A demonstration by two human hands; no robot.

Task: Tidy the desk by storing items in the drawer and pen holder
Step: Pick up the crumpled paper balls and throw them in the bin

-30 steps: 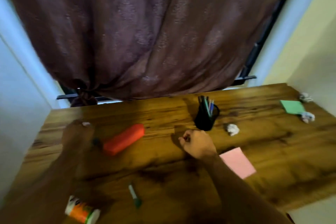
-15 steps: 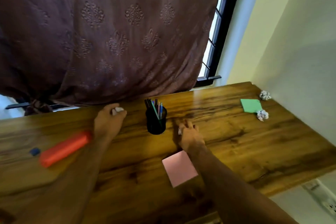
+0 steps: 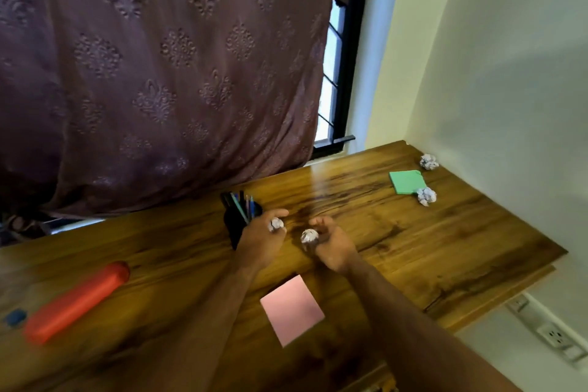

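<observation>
— Gathering of paper scraps is being done, by the look of it: a crumpled wad [image 3: 276,224] is being pinched in the curled fingers of the left hand [image 3: 259,240], and a second wad [image 3: 309,236] is being gripped at the fingertips of the right hand [image 3: 334,247].

— Where is the pen holder [image 3: 237,221] being kept?

— At about eleven o'clock from the left hand, touching or just behind it, already stocked with pens. The pink pad [image 3: 292,312] is lying at six o'clock from the hands; the red case [image 3: 76,302] and a blue eraser [image 3: 14,318] are being left at eight o'clock. No drawer is being shown.

— And next?

— Probably the two wads [image 3: 429,162] [image 3: 426,196] at two o'clock, beside the green pad [image 3: 407,181], are being aimed at. A reach across the desk [image 3: 445,248] is being called for, with hands already full, so a wad could be dropped.

— What is being seen as changed?

— Half a second ago the right hand was being pressed flat over its wad; now the wad is being lifted. The left hand is being brought from ten o'clock of the holder to its right side.
</observation>
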